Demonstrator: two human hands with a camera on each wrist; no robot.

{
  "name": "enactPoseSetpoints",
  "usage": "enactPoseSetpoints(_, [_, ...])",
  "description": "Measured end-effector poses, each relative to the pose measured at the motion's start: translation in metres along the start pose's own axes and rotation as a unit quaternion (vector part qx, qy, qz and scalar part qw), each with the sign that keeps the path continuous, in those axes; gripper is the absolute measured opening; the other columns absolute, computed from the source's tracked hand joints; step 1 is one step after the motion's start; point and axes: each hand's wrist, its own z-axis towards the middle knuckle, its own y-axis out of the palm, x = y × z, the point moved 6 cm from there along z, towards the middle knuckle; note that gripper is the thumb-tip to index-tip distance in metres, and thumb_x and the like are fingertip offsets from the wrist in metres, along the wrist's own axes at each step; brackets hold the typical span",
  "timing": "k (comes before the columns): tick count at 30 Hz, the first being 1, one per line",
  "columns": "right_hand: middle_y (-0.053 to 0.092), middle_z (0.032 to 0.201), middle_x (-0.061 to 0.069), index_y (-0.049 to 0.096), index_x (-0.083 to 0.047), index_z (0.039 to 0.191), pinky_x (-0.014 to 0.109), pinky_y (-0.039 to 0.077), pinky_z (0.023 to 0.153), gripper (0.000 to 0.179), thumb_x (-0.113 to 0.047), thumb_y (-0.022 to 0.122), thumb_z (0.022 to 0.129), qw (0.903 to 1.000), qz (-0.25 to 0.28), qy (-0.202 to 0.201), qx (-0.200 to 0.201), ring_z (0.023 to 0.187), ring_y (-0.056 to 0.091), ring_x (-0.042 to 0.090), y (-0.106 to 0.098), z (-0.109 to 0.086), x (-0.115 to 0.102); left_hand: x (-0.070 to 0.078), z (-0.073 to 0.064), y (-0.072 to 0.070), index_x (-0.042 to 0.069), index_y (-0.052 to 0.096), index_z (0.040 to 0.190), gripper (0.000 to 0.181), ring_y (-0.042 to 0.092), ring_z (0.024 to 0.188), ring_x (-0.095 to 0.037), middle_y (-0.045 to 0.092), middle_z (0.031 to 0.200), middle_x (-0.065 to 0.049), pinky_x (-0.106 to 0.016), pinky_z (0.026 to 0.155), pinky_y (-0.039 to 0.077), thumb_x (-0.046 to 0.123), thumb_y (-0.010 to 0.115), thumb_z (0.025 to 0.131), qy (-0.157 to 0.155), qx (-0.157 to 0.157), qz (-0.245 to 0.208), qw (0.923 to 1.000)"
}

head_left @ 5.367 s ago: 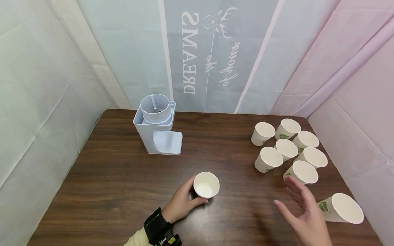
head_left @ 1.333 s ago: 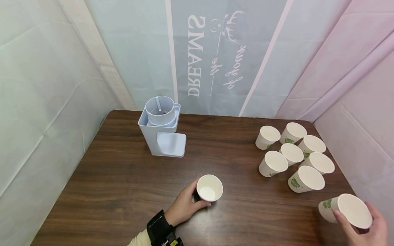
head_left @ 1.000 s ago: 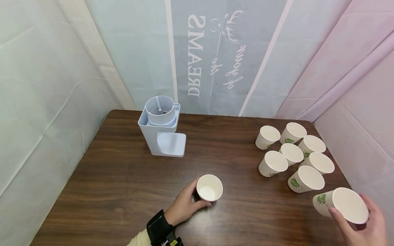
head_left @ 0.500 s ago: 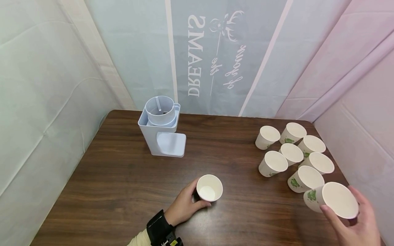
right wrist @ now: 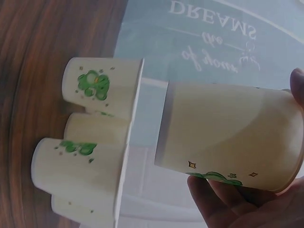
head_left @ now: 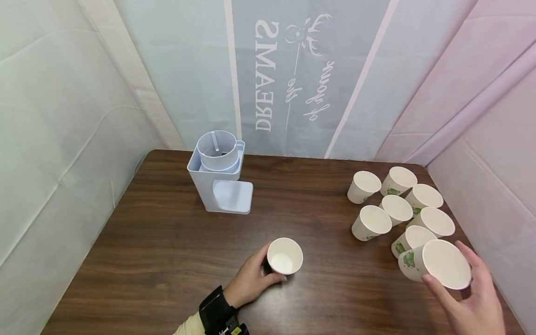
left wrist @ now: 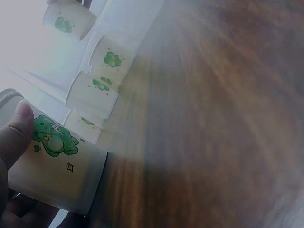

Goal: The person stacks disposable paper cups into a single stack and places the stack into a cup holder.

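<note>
A pale blue stand (head_left: 219, 177) with a round, open top sits near the far edge of a dark wood-grain bench (head_left: 146, 242). Nearer the person than the stand and a little to its right, the left hand (head_left: 249, 284) is curled around a white paper cup (head_left: 285, 256), which is upright with its open mouth facing up. A black wrist strap (head_left: 217, 304) circles that arm. Farther to the right of the stand, also nearer the person, the right hand (head_left: 473, 298) pinches a second paper cup (head_left: 445, 264) between thumb and fingers, holding it above the bench. A green cartoon shows on its wall. A cluster of seven paper cups (head_left: 395, 209) stands mouth-up to the right of the stand; seen from the head, the second paper cup partly covers the nearest one. Behind the stand hangs a pale curtain (head_left: 192, 70) with flipped lettering, including DREAMS.
</note>
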Motion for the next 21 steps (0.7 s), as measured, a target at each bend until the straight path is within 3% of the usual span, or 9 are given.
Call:
enactPoseSetpoints(13, [0.048,0.134,-0.021,0.038,-0.009,0.156,0.0,0.041,0.081,0.1,0.021,0.079,0.071,0.9977,0.003,-0.056,-0.038,0.107,0.049,-0.007,0.014,0.003,-0.027,0.001,0.0,0.0,0.006,0.046,0.149,0.078,0.055,0.129,-0.029,0.056,0.143,-0.009,-0.045,0.109,0.045,0.026,0.084,0.085,-0.007,-0.003,-0.012,0.9999])
enactPoseSetpoints(21, [0.044,0.145,-0.012,0.036,-0.007,0.157,0.001,0.044,0.082,0.101,0.024,0.078,0.07,0.9933,0.019,-0.081,-0.081,0.109,0.051,-0.004,0.026,0.006,-0.045,-0.001,0.0,0.001,0.006,0.046,0.149,0.077,0.056,0.128,-0.028,0.057,0.142,-0.009,-0.044,0.108,0.046,0.024,0.084,0.085,-0.005,-0.004,-0.01,0.9999])
